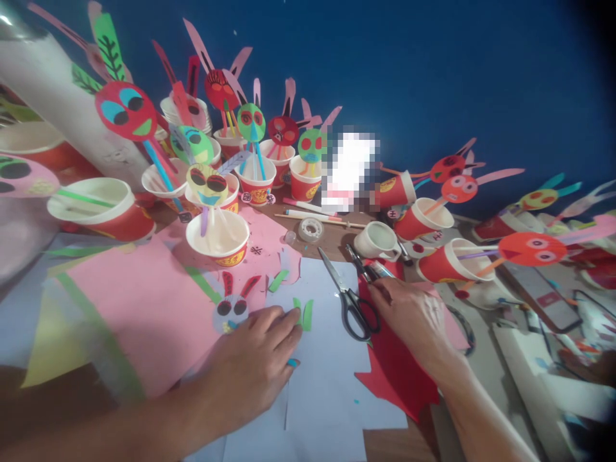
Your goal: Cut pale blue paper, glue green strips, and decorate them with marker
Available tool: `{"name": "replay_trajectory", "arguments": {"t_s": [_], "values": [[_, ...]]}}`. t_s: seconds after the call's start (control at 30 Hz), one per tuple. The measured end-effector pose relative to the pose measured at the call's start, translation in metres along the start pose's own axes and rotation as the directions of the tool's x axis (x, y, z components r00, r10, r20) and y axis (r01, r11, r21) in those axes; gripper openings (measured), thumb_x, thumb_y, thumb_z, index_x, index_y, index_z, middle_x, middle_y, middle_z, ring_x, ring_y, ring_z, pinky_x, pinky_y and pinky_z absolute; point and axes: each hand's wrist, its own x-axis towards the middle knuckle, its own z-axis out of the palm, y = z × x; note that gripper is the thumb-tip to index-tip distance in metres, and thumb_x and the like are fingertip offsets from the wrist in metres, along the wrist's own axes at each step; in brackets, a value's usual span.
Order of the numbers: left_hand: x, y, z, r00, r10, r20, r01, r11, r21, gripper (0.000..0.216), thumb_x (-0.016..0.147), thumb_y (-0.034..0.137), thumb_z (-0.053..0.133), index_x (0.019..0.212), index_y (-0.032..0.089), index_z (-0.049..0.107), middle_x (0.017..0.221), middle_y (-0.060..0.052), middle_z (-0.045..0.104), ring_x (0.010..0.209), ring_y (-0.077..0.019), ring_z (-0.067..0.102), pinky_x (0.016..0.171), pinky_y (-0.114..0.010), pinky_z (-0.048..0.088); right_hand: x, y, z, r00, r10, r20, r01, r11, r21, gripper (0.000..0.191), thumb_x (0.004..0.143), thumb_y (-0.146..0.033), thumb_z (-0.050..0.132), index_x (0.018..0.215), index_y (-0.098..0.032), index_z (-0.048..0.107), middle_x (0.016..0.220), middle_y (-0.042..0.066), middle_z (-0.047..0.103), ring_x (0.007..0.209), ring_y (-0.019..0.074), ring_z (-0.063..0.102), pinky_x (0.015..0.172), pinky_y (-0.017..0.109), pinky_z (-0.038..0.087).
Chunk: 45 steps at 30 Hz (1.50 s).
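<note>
The person's left hand [255,362] lies palm down on a pale lavender sheet of paper [322,385] spread over the wooden table [385,443]. Its fingers are loosely extended and grip nothing; the fingertips reach just beside two small green leaf-shaped paper cut-outs [304,313]. Close to the thumb side of that hand sits a small grey paper face with dark eyes and red ears [232,307], resting on a large pink sheet of paper [144,308].

The right hand [414,317] rests on a red sheet of paper [399,375], its fingers bent and pointing toward black-handled metal scissors [347,294]. The fingertips come right up to the handle loops; whether they touch or grip them cannot be told. The scissors lie on the lavender sheet with blades parted, tips pointing away from the person.

Behind the sheets stand many red-and-white paper cups holding straw-mounted paper faces with long ears [255,138]. One white-rimmed cup with a yellow face on a stick [217,239] stands nearest, on the pink sheet. A roll of clear tape [310,229] and a small white mug [378,240] sit on the table further back, and more cups lie tipped over at the right.
</note>
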Motion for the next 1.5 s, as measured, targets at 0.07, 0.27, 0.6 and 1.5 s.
{"name": "replay_trajectory", "arguments": {"t_s": [0.07, 0.27, 0.6, 1.5], "values": [[0.000, 0.000, 0.001, 1.000, -0.005, -0.008, 0.005, 1.000, 0.003, 0.028, 0.090, 0.027, 0.051, 0.114, 0.015, 0.057, 0.123, -0.012, 0.057, 0.109, -0.0261, 0.048, 0.090, -0.041, 0.042, 0.000, -0.001, -0.001, 1.000, -0.006, 0.007, 0.006, 1.000, 0.002, 0.024, 0.087, -0.034, 0.050, 0.078, -0.022, 0.068, 0.065, 0.003, 0.070, 0.055, 0.0175, 0.061, 0.049, 0.027, 0.029], [0.000, 0.000, 0.001, 1.000, -0.014, 0.002, 0.014, 1.000, -0.017, 0.027, 0.089, 0.027, 0.053, 0.114, 0.016, 0.057, 0.122, -0.012, 0.057, 0.108, -0.0252, 0.049, 0.090, -0.040, 0.041, 0.000, -0.001, -0.002, 1.000, -0.013, 0.016, 0.013, 1.000, -0.006, 0.024, 0.088, -0.035, 0.049, 0.080, -0.021, 0.067, 0.066, 0.004, 0.070, 0.056, 0.0187, 0.062, 0.049, 0.027, 0.031], [0.002, 0.000, -0.001, 1.000, -0.003, 0.007, 0.003, 1.000, 0.005, 0.027, 0.090, 0.027, 0.052, 0.113, 0.016, 0.058, 0.121, -0.012, 0.057, 0.107, -0.0262, 0.049, 0.090, -0.042, 0.042, 0.000, 0.000, -0.007, 1.000, 0.005, -0.008, -0.005, 1.000, -0.012, 0.022, 0.086, -0.037, 0.054, 0.078, -0.022, 0.068, 0.059, 0.003, 0.066, 0.053, 0.0187, 0.059, 0.048, 0.026, 0.026], [-0.004, 0.002, 0.003, 0.997, -0.049, 0.060, 0.047, 0.998, 0.049, 0.032, 0.090, 0.031, 0.051, 0.116, 0.013, 0.057, 0.129, -0.013, 0.054, 0.113, -0.0281, 0.046, 0.091, -0.041, 0.044, -0.002, -0.016, -0.025, 0.934, -0.300, -0.193, 0.346, 0.892, 0.291, 0.018, 0.091, -0.024, 0.052, 0.086, -0.018, 0.069, 0.078, 0.003, 0.067, 0.072, 0.0156, 0.060, 0.066, 0.027, 0.041]]}}
